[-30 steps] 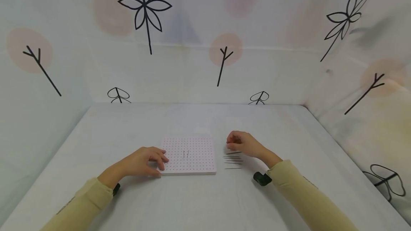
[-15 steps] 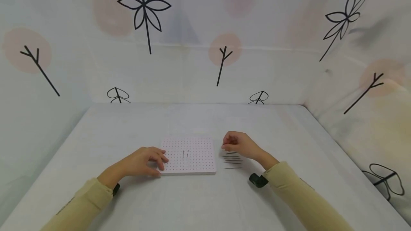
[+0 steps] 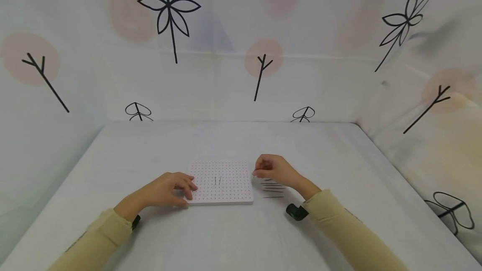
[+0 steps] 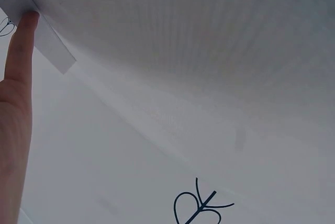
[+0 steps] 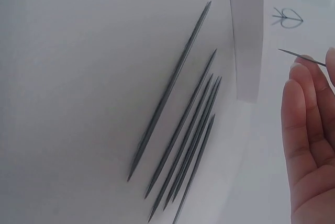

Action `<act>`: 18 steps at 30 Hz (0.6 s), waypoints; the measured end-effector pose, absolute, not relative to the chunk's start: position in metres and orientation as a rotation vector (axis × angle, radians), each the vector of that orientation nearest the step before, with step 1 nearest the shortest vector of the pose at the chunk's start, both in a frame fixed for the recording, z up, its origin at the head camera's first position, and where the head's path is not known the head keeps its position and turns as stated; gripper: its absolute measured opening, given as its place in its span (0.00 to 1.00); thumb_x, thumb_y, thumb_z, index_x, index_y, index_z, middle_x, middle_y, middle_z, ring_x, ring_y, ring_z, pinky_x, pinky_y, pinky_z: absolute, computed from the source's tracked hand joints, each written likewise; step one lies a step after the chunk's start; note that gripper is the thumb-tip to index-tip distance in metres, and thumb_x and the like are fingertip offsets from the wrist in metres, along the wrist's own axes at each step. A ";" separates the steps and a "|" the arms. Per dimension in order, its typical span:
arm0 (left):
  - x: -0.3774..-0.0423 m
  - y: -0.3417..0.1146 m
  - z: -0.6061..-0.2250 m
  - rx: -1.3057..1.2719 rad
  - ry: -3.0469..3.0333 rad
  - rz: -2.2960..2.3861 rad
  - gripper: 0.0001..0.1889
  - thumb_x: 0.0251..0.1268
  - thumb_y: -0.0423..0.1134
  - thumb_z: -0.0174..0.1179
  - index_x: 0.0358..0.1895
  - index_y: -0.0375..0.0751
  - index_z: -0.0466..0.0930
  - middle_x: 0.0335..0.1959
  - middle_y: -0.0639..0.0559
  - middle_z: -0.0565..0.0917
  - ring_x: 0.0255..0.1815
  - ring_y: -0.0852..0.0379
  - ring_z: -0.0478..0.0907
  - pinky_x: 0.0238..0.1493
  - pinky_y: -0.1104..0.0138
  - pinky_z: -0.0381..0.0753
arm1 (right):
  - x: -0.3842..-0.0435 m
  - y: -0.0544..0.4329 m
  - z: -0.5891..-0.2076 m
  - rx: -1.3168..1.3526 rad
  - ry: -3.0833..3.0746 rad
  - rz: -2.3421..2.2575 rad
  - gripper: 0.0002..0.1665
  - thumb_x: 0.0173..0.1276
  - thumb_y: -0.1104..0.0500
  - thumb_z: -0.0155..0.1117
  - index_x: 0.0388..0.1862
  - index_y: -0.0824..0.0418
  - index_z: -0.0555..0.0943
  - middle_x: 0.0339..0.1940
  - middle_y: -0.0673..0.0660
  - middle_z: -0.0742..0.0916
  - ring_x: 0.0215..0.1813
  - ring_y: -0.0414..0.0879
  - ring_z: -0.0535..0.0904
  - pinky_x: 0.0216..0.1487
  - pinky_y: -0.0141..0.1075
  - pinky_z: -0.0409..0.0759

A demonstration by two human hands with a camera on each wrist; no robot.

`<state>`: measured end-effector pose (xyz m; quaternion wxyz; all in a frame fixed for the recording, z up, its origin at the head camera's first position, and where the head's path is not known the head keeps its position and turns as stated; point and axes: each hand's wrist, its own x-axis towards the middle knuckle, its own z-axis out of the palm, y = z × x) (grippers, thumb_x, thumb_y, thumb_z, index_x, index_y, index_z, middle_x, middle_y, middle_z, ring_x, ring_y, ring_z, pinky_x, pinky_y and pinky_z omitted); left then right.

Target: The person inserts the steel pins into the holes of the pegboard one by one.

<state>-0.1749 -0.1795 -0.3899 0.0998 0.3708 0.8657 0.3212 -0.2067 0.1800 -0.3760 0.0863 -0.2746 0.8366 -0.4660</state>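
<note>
A white square board with a grid of small dots lies on the table. Two thin dark toothpicks stand near its middle, one leaning slightly. My left hand rests at the board's left side, fingers over the top and thumb touching its edge; the left wrist view shows a fingertip against the board's side. Just off the board's right edge, my right hand pinches a dark toothpick, pointed at its free end, between thumb and fingertips. Several more toothpicks lie in a row below that hand.
White cloth covers the table, and patterned cloth walls rise at the back and sides. A dark wrist camera sits under the right sleeve.
My right hand has moved left, from over the row of toothpicks to beside the board's right edge, holding the toothpick. The left hand and board have stayed put.
</note>
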 end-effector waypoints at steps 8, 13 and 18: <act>-0.174 -0.179 -0.388 1.078 2.554 0.960 0.08 0.45 0.36 0.72 0.28 0.52 0.83 0.45 0.57 0.82 0.59 0.45 0.71 0.57 0.54 0.71 | -0.210 0.172 -0.377 -0.865 2.490 -1.377 0.07 0.59 0.64 0.67 0.31 0.61 0.76 0.30 0.52 0.83 0.33 0.49 0.81 0.35 0.37 0.81; -0.174 -0.179 -0.388 1.090 2.550 0.967 0.08 0.45 0.36 0.72 0.28 0.52 0.83 0.45 0.57 0.82 0.59 0.45 0.71 0.57 0.55 0.71 | -0.210 0.166 -0.378 -0.885 2.471 -1.395 0.07 0.59 0.65 0.67 0.31 0.61 0.76 0.30 0.52 0.83 0.32 0.44 0.80 0.34 0.33 0.81; -0.173 -0.179 -0.388 1.097 2.546 0.976 0.08 0.45 0.36 0.72 0.28 0.51 0.83 0.45 0.56 0.83 0.59 0.45 0.71 0.57 0.55 0.72 | -0.209 0.160 -0.377 -0.935 2.445 -1.406 0.06 0.58 0.65 0.68 0.31 0.61 0.77 0.31 0.52 0.83 0.33 0.43 0.79 0.36 0.33 0.80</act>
